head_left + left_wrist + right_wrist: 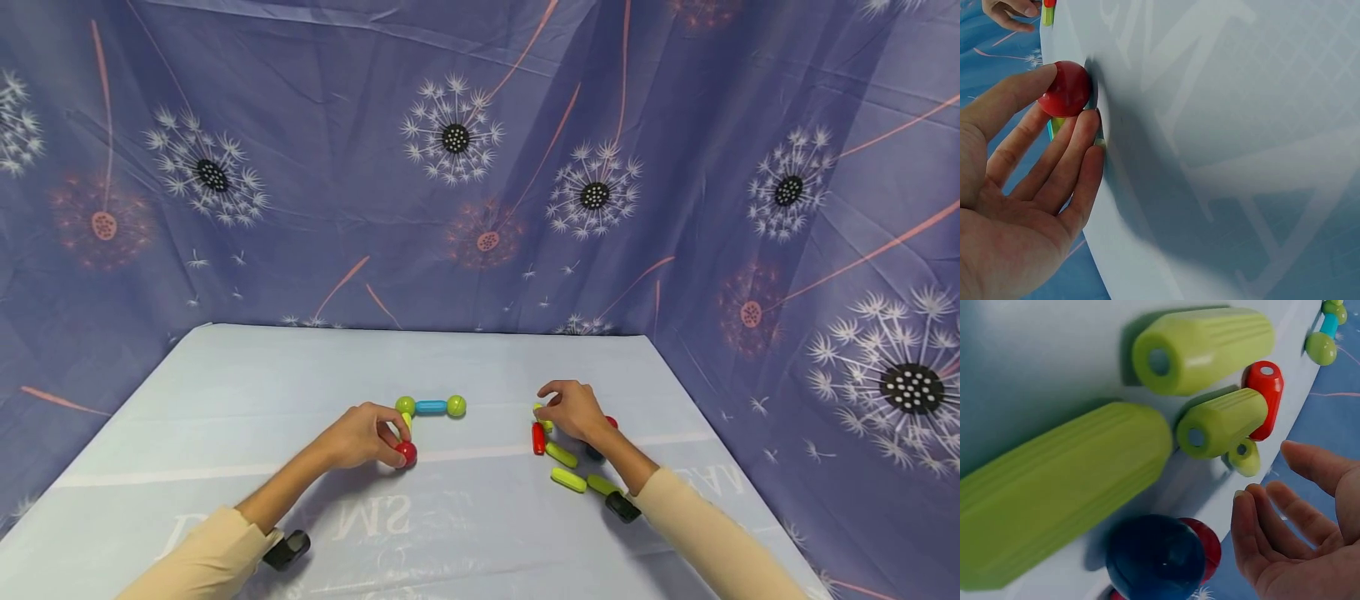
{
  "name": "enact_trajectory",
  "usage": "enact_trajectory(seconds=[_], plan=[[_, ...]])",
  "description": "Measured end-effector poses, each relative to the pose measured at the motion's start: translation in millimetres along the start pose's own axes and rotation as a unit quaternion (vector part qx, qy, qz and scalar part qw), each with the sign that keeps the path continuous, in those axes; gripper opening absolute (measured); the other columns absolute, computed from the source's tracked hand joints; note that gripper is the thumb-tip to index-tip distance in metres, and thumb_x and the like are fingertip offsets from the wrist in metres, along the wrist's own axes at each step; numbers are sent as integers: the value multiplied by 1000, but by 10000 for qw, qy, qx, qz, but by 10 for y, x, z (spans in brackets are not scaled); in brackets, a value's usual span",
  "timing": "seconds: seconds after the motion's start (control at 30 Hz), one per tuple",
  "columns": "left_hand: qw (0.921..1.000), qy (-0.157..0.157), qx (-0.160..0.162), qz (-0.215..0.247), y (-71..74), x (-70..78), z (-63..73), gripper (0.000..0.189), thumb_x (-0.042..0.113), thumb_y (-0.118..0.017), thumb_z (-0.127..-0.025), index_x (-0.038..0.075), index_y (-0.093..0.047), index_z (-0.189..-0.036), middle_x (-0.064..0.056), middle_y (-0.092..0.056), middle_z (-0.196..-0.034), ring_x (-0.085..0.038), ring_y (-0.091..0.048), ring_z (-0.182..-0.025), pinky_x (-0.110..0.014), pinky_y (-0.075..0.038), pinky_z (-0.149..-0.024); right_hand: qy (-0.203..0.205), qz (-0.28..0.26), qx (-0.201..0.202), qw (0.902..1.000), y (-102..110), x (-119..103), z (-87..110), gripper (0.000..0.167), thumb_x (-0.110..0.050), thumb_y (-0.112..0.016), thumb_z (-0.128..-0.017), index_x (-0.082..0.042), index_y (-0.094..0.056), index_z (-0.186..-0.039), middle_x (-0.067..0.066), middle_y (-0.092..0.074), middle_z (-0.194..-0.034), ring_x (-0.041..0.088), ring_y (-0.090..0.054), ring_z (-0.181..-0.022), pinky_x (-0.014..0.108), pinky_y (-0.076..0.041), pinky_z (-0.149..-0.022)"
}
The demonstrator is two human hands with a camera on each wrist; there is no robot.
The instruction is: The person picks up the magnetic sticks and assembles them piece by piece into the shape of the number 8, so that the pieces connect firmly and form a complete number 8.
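My left hand point(367, 437) pinches a glossy red ball point(1067, 89) between thumb and fingers, low over the table. Just beyond it, a yellow-green rod point(407, 421) leads up to a green ball point(405, 406). A blue rod point(431, 407) joins that ball to a second green ball point(456, 406). On the right, my right hand point(1307, 531) hovers with thumb and fingers apart, nothing between them. Nearest to its fingertips are a small yellow-green piece point(1245, 457) and a red rod point(1266, 400). A shorter yellow-green rod point(1222, 423) lies against the red one.
More yellow-green rods point(568, 480) lie in front of the right hand. A dark blue ball point(1155, 557) and a red ball point(1202, 547) sit beside them, partly behind the right wrist in the head view. A patterned blue cloth point(337, 167) hangs behind the white table point(480, 533).
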State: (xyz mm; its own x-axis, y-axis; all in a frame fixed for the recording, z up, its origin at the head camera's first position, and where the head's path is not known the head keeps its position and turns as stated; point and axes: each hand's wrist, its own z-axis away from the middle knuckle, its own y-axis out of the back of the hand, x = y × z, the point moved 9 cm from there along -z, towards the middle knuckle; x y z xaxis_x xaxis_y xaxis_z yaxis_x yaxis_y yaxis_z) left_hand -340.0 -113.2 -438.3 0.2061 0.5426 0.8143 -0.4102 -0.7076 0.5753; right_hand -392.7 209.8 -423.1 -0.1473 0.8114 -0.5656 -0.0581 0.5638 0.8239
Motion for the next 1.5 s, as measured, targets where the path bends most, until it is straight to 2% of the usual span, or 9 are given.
enact_trajectory(seconds=[0.4,0.7,0.87,1.5], plan=[[10000,-7,8,-25,-3,7,9,27,6,-88,-71,8,-73,-94,-5,-75,-82,-15,-67,-77,-33,-50,-67,-70,33,-93,9999,-38,57,1,29,-16,-77,-87,-10,-75,-115,7,-77,-97,23,-71,-90,34,-55,-70],[10000,21,21,-6,-1,10,8,27,6,-88,-71,8,-73,-94,-5,-75,-82,-15,-67,-77,-34,-49,-67,45,62,-116,9999,-69,78,0,24,-13,-77,-86,-9,-76,-110,6,-77,-94,20,-72,-85,31,-54,-66],[10000,35,9,-8,5,19,12,28,7,-88,-71,9,-73,-95,-5,-75,-82,-15,-66,-77,-32,-49,-66,59,24,-121,9999,-63,75,5,24,-13,-76,-87,-9,-76,-110,7,-78,-95,22,-73,-88,34,-56,-70],[9999,74,9,-80,8,-19,-10,27,9,-89,-72,11,-73,-94,-3,-74,-81,-16,-66,-76,-34,-49,-67,-184,103,-212,9996,-95,93,-15,26,-14,-74,-85,-12,-76,-111,7,-78,-98,20,-72,-86,32,-55,-69]])
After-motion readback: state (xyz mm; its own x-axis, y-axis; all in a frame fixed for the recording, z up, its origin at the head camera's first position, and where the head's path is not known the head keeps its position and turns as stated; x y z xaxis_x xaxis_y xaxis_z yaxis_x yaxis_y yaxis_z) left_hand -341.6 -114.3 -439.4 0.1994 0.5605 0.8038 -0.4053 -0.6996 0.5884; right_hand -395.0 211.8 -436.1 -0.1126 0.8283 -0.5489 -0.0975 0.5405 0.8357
